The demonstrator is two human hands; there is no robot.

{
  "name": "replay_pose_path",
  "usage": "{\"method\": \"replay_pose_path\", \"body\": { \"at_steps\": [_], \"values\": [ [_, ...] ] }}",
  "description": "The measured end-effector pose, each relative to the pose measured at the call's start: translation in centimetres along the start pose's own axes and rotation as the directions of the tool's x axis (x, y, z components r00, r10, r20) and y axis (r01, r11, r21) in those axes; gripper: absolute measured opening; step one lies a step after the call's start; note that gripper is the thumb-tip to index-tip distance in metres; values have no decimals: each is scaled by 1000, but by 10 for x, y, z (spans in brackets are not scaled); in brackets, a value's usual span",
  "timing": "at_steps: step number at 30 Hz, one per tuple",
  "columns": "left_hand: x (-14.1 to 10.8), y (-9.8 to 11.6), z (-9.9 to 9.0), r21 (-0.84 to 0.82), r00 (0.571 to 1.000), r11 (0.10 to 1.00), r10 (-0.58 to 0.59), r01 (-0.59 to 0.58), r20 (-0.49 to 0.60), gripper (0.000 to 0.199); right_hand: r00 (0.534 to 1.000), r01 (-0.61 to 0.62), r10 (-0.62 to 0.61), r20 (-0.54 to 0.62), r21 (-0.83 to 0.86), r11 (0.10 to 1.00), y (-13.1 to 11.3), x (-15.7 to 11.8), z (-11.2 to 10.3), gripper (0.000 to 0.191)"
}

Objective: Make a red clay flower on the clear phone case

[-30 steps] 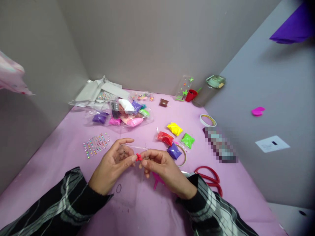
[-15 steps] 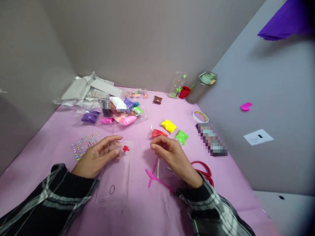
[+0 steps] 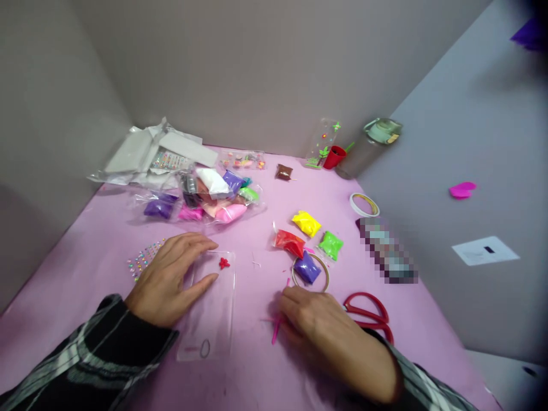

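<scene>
A clear plastic case (image 3: pixel 209 308) lies flat on the pink tabletop, with a small red clay flower (image 3: pixel 224 263) near its upper end. My left hand (image 3: pixel 171 279) rests at the case's left edge, thumb and fingers apart. Lower right of the case, my right hand (image 3: pixel 317 325) is lowered over the pink plastic tools (image 3: pixel 275 332), its fingers closed around part of them. The palm side is hidden. Just above that hand a blue clay packet (image 3: pixel 307 268) lies within a tape ring (image 3: pixel 326 277).
Red scissors (image 3: pixel 368 308) lie right of my right hand. Beyond are red (image 3: pixel 290 242), yellow (image 3: pixel 306 223) and green (image 3: pixel 331 245) clay packets. Bagged clay (image 3: pixel 222 194) and a gem sheet (image 3: pixel 143 260) are left; a bottle (image 3: pixel 363 151) stands at the back right.
My right hand has moved down from beside the red packet to the pink tools, uncovering the blue packet. My left hand stays by the case. The view has shifted slightly.
</scene>
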State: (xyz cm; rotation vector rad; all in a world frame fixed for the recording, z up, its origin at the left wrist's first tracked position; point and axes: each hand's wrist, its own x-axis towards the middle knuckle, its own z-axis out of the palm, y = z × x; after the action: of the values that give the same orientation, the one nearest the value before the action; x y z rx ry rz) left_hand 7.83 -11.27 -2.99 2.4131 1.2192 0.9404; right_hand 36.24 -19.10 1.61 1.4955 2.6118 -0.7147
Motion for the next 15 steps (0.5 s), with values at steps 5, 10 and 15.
{"method": "replay_pose_path", "body": {
  "at_steps": [5, 10, 15],
  "values": [
    [5, -3, 16, -58, 999, 998, -28, 30, 35, 16, 979, 66, -26, -203, 195, 979, 5, 39, -21, 17],
    [3, -8, 29, -93, 998, 995, -36, 41, 56, 19, 928, 131, -73, -366, 135, 982, 10, 87, -16, 29],
    [0, -13, 31, -115, 994, 991, -63, 73, 94, 16, 933, 181, -163, -320, 29, 983, 15, 103, -10, 28]
  ]
}}
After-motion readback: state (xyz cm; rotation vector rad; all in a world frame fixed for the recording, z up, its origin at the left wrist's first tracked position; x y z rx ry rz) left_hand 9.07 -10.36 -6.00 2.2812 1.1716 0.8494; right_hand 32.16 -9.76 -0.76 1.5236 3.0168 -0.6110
